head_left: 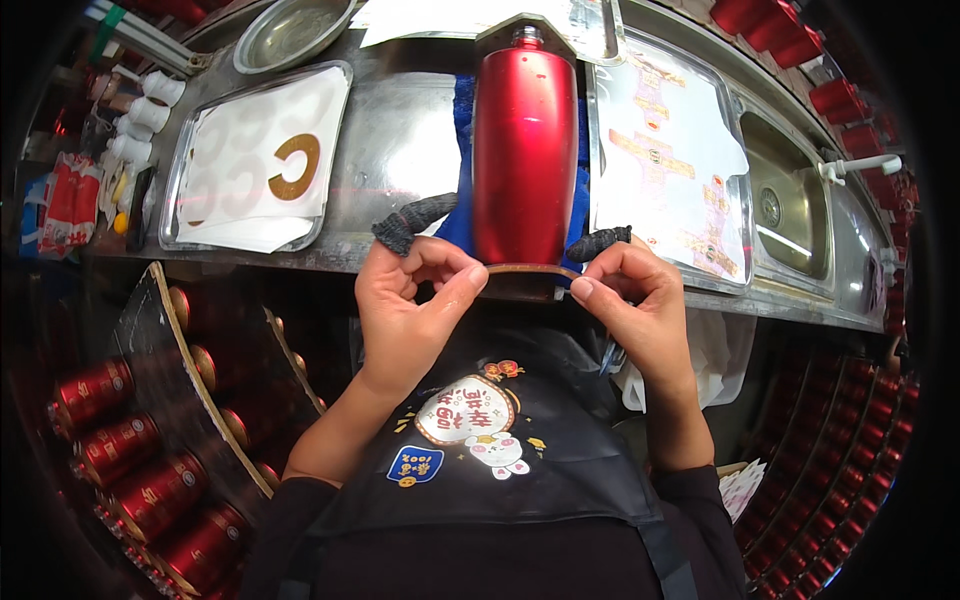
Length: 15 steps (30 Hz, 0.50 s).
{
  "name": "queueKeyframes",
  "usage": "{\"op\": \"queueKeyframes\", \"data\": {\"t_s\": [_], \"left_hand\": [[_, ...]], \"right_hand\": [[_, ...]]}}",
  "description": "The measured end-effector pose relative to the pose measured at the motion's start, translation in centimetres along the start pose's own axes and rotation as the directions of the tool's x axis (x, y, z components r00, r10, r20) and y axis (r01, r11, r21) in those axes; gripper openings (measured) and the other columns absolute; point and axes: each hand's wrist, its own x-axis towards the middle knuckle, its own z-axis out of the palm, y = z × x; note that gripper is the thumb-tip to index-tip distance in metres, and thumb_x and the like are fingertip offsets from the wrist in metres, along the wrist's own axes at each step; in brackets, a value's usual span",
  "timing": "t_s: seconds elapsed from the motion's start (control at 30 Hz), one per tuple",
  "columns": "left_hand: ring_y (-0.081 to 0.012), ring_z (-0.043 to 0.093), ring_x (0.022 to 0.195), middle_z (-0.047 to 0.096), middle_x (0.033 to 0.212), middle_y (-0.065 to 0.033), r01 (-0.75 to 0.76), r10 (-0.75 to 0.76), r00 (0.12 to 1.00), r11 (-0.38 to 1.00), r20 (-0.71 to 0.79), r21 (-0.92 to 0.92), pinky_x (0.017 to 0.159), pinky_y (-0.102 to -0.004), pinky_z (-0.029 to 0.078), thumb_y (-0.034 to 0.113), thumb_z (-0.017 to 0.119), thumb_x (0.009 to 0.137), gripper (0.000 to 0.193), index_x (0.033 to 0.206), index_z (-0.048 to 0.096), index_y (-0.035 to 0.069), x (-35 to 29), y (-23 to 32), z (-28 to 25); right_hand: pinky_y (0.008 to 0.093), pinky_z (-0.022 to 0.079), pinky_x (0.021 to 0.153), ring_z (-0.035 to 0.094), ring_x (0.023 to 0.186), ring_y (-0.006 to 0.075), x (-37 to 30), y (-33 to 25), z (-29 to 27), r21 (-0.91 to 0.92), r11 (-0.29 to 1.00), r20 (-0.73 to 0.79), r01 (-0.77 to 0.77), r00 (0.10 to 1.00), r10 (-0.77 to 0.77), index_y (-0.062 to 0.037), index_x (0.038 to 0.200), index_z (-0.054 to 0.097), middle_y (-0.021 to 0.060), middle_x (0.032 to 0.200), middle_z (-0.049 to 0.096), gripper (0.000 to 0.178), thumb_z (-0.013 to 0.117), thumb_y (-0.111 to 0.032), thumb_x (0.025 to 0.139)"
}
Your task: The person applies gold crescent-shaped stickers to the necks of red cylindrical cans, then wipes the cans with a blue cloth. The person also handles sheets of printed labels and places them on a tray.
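Note:
A shiny red metal cylinder with a narrow threaded neck lies on a blue cloth, its neck pointing away from me. A thin curved brown-gold strip is stretched between my hands along the cylinder's near end. My left hand pinches the strip's left end between thumb and finger. At the right end, my right hand pinches it the same way. Dark knitted covers sit on one finger of each hand. Whether the strip touches the cylinder, I cannot tell.
Left on the metal counter is a tray with white sheets and a gold C-shaped decal. At right, another tray holds printed decal sheets, beside a sink. A metal bowl stands behind. Red cylinders are stacked below both sides.

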Motion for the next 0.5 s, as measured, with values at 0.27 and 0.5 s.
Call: {"op": "queueKeyframes", "data": {"t_s": [0.27,0.5], "left_hand": [[-0.0081,0.061,0.078,0.064,0.087,-0.0021,0.02,-0.019,0.998,1.0,0.064,-0.02,0.073,-0.0213,0.048,-0.008,0.069,0.084,0.055,0.135,0.05,0.001,1.4,-1.1,0.5],[-0.0071,0.058,0.082,0.061,0.094,-0.0022,0.067,-0.067,0.997,0.998,0.05,-0.002,0.073,-0.0214,0.049,-0.011,0.061,0.082,0.061,0.14,0.048,0.003,2.3,-1.5,-0.6]], "right_hand": [[0.0181,0.032,0.045,0.044,0.051,0.0004,0.5,-0.6,-0.1,0.147,0.989,-0.015,-0.014,1.0,0.016,-0.0042,0.08,0.058,-0.0044,0.066,0.054,0.011,0.066,-0.006,0.088],[0.018,0.031,0.044,0.045,0.05,0.0014,0.9,-0.4,0.0,0.175,0.984,0.001,-0.038,0.999,0.038,-0.0049,0.081,0.057,-0.0041,0.064,0.053,0.01,0.065,-0.006,0.087]]}}
